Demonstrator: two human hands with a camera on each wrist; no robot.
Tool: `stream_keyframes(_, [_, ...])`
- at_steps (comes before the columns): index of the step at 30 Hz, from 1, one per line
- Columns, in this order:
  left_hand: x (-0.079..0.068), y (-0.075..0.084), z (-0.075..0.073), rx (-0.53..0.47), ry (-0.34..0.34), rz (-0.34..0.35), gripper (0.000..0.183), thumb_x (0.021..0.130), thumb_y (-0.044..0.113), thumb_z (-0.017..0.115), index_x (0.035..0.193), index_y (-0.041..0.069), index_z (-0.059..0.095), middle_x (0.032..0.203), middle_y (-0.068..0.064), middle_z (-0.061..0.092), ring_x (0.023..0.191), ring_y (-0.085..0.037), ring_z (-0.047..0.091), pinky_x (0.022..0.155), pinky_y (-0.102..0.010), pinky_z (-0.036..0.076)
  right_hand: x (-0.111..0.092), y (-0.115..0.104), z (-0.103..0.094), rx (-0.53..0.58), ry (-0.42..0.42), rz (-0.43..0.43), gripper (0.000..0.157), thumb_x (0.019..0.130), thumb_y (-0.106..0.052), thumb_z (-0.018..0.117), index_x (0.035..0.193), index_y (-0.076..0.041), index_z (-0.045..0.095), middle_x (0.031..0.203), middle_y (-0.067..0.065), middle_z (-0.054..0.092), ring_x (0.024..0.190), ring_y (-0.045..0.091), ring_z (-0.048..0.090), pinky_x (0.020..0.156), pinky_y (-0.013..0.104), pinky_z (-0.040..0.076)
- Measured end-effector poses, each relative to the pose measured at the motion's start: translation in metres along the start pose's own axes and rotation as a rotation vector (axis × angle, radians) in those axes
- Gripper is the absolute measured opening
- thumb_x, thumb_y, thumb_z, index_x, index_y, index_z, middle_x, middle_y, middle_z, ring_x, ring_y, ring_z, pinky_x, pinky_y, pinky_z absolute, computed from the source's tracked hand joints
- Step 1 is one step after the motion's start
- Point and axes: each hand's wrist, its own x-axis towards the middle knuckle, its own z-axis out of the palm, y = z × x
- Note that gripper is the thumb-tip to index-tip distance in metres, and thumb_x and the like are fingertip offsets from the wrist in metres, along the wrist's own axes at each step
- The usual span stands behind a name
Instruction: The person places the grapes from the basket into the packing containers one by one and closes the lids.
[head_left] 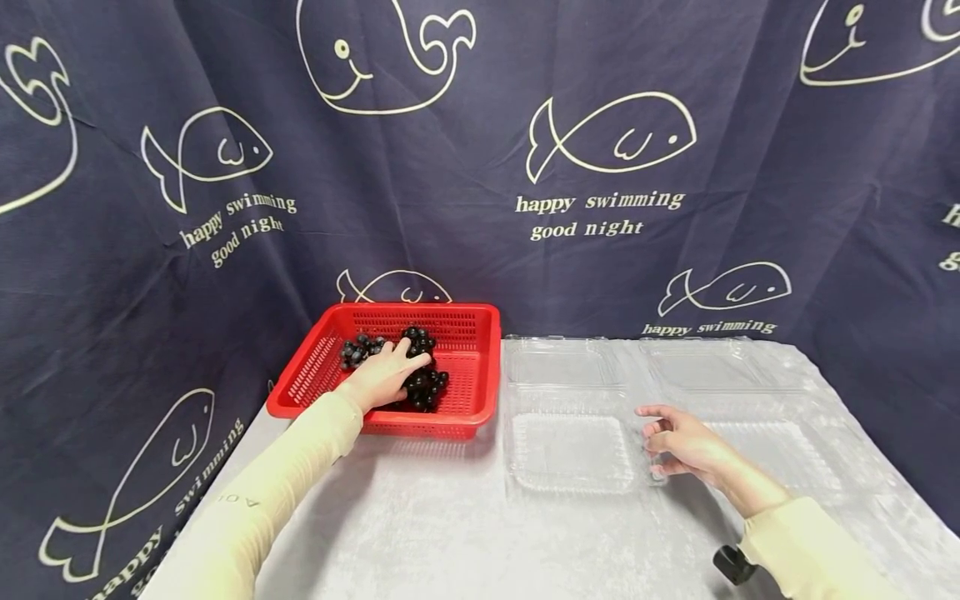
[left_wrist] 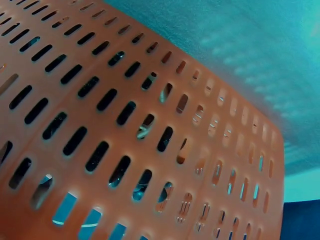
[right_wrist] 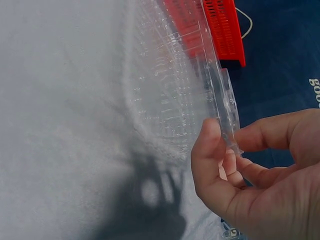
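Note:
Bunches of dark grapes [head_left: 426, 390] lie in a red slotted basket [head_left: 480, 417] at the left of the table. My left hand [head_left: 382, 377] is inside the basket, its fingers spread over the grapes. Whether they close round a bunch I cannot tell. Only the basket's slotted outer wall [left_wrist: 145, 125] fills the left wrist view, with that hand hidden. My right hand [head_left: 690, 450] is at the right side of a clear plastic container [head_left: 573, 487]. In the right wrist view, thumb and fingers pinch the container's edge [right_wrist: 227, 107].
More clear plastic boxes and lids [head_left: 705, 367] lie on the right part of the white-covered table [head_left: 442, 533]. A dark blue curtain [head_left: 480, 167] with fish drawings hangs behind and at both sides. A black strap piece [head_left: 733, 564] sits by the right sleeve.

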Motion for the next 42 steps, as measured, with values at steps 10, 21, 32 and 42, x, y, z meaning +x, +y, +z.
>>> stream_keyframes(10, [-0.004,-0.001,-0.009,-0.015,0.036,-0.011,0.062,0.066,0.015,0.081,0.12,0.02,0.051,0.115,-0.023,0.044,0.089,-0.04,0.053,0.058,-0.046,0.051,0.001,0.001,0.001,0.002,-0.004,0.006,0.07,0.078,0.007,0.051,0.141,0.007,0.02,0.098,0.008,0.044,0.075,0.016,0.051,0.064,0.035,0.055])
stream_keyframes(21, [-0.003,0.002,-0.022,0.019,0.031,-0.013,0.058,0.068,0.015,0.08,0.118,0.023,0.053,0.119,-0.022,0.043,0.091,-0.038,0.053,0.057,-0.045,0.053,0.001,-0.001,0.004,-0.005,0.001,0.005,0.067,0.081,0.006,0.05,0.141,0.007,0.021,0.098,0.008,0.043,0.074,0.015,0.052,0.062,0.033,0.055])
stream_keyframes(32, [0.0,0.009,-0.044,0.042,0.053,0.024,0.055,0.068,0.014,0.079,0.116,0.022,0.053,0.122,-0.022,0.044,0.094,-0.038,0.053,0.06,-0.047,0.053,-0.001,0.003,0.005,-0.012,0.013,0.0,0.067,0.082,0.006,0.05,0.142,0.007,0.02,0.098,0.008,0.044,0.072,0.016,0.053,0.061,0.033,0.055])
stream_keyframes(42, [-0.005,0.014,-0.063,0.038,0.058,0.001,0.052,0.07,0.014,0.079,0.114,0.02,0.053,0.122,-0.024,0.044,0.097,-0.039,0.052,0.061,-0.05,0.053,-0.001,0.002,0.005,-0.014,0.015,0.005,0.069,0.08,0.005,0.051,0.142,0.007,0.02,0.097,0.008,0.044,0.073,0.016,0.053,0.062,0.033,0.055])
